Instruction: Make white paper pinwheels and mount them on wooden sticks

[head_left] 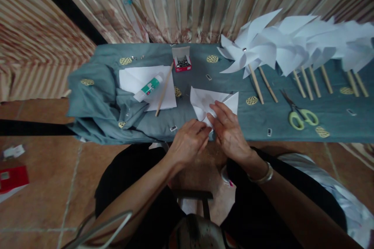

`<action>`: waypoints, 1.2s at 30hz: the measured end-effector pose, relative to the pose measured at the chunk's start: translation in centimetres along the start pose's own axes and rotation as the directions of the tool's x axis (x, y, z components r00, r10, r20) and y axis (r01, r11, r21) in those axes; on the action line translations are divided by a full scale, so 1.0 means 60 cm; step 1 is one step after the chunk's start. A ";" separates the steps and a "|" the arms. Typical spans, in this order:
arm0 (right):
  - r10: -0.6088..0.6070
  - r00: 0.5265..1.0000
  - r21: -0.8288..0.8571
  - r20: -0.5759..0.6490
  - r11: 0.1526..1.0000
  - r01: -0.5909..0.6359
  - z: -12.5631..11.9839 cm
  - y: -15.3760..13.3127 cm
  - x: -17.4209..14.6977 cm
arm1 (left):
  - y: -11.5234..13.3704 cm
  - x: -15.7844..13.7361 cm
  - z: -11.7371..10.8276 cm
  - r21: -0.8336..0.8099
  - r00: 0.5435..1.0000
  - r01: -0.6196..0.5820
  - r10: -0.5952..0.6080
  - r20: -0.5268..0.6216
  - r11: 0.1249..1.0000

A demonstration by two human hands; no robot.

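Observation:
A white paper sheet [214,96] with lifted, folded corners lies near the front edge of the cloth-covered table. My left hand [190,139] has its fingers pinched on the paper's near corner. Beside it, my right hand [229,130] rests over the paper with its fingers stretched out and apart, the fingertips touching the sheet. The fingers hide part of the near corner. To the left, a glue stick [149,87] and a thin wooden stick [164,91] lie on a stack of white paper [171,103]. Behind the sheet stands a small open red box [183,67] of metal pins.
Several finished white paper pinwheels [263,46] on wooden sticks lie along the right side. Scissors with green handles [304,118] lie in front of them. The grey-green tablecloth [96,105] is bunched at the left end. A pleated curtain [189,4] hangs behind the table.

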State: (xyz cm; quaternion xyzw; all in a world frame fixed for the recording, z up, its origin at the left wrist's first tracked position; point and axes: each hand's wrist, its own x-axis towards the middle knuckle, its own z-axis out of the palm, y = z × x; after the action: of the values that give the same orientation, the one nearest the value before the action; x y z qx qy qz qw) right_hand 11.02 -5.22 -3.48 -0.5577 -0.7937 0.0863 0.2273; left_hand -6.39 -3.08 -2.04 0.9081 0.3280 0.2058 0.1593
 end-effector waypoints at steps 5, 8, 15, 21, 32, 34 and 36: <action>0.008 1.000 0.038 -0.002 0.999 -0.008 -0.004 0.001 0.009 | 0.001 -0.001 -0.002 0.038 0.999 0.006 -0.008 0.036 0.999; 0.009 1.000 0.055 -0.009 0.998 -0.009 -0.013 0.008 0.014 | 0.002 -0.002 -0.002 0.030 0.999 0.013 -0.014 0.042 0.999; 0.134 0.980 0.115 -0.145 0.986 -0.117 -0.039 0.044 0.026 | 0.001 -0.005 -0.001 0.030 1.000 0.006 -0.007 0.020 1.000; 0.310 0.938 0.148 -0.156 0.946 -0.288 -0.041 0.092 0.051 | 0.001 -0.003 -0.007 0.040 1.000 -0.010 0.009 0.023 0.999; 0.545 0.838 0.402 -0.014 0.771 -0.494 -0.067 0.133 0.045 | -0.010 -0.004 -0.018 0.048 0.998 -0.063 0.063 -0.011 0.997; 0.547 0.837 0.475 0.022 0.731 -0.491 -0.071 0.136 0.036 | -0.017 -0.003 -0.022 0.059 0.998 -0.060 0.061 -0.011 0.996; 0.555 0.829 0.559 0.060 0.670 -0.489 -0.075 0.134 0.028 | -0.022 0.001 -0.026 0.080 0.998 -0.049 0.051 -0.023 0.996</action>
State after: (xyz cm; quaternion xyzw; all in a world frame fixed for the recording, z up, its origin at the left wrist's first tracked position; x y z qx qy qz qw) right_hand 19.43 -1.30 -2.19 -0.6752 -0.5262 0.3403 0.3890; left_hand -7.81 -1.85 -1.24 0.9190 0.3152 0.2076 0.1138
